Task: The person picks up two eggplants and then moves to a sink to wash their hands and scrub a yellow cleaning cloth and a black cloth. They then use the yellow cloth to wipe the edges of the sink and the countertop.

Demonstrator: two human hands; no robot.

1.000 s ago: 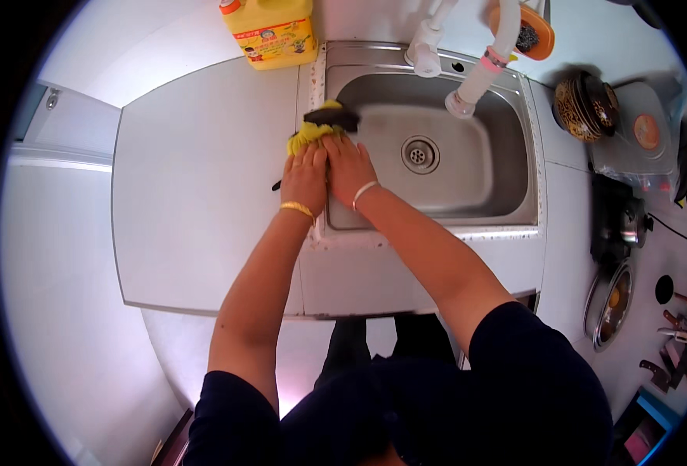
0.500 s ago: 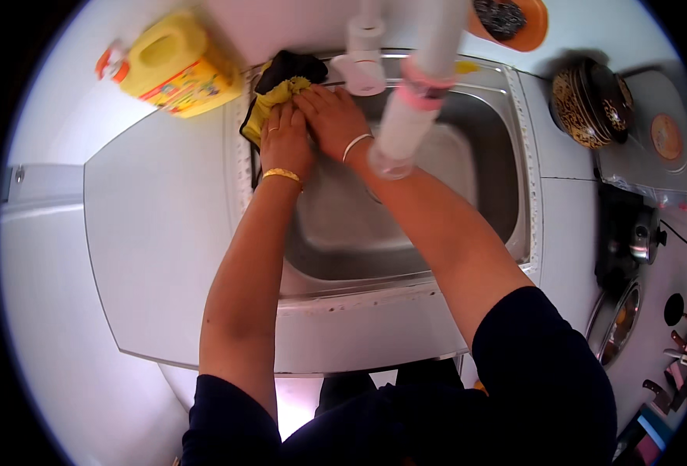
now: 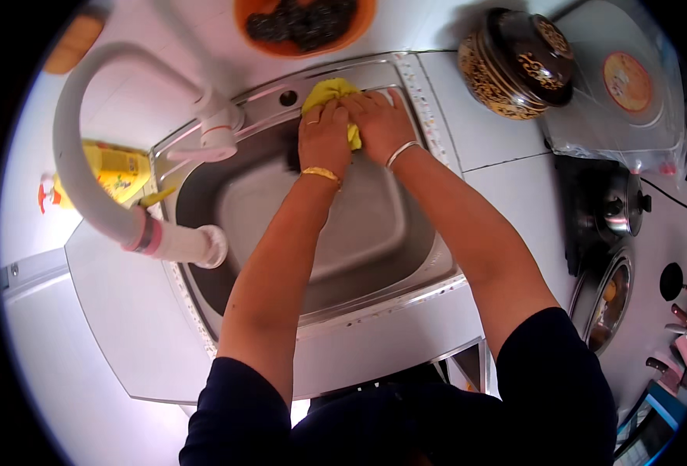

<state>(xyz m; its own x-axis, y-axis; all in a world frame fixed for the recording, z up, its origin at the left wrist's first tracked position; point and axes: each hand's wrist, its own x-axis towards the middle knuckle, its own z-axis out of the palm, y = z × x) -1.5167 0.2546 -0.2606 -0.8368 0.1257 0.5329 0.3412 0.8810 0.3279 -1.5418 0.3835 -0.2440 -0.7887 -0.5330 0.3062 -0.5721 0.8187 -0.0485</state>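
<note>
A bunched yellow cloth (image 3: 330, 90) lies on the far right rim of the metal sink (image 3: 312, 225). Both hands press on it side by side. My left hand (image 3: 326, 138), with a ring and a gold bracelet at the wrist, covers the cloth's left part, fingers curled over it. Resting against it, my right hand (image 3: 384, 128), with a silver bangle, grips the cloth's right part. A dark edge of something, maybe the cloth's other side, shows below my left hand inside the basin. The fingertips are partly hidden.
A white curved faucet (image 3: 76, 140) arches over the basin's left side. Behind it stands a yellow bottle (image 3: 114, 171). An orange bowl (image 3: 351, 35) with dark contents is beyond the sink. At right are a patterned lidded pot (image 3: 506, 66), a metal pot (image 3: 621, 203) and knives (image 3: 681, 334).
Both hands and the cloth have moved from the sink's far left corner to its far right rim. The view has shifted, so the faucet now appears to the left of my arms.
</note>
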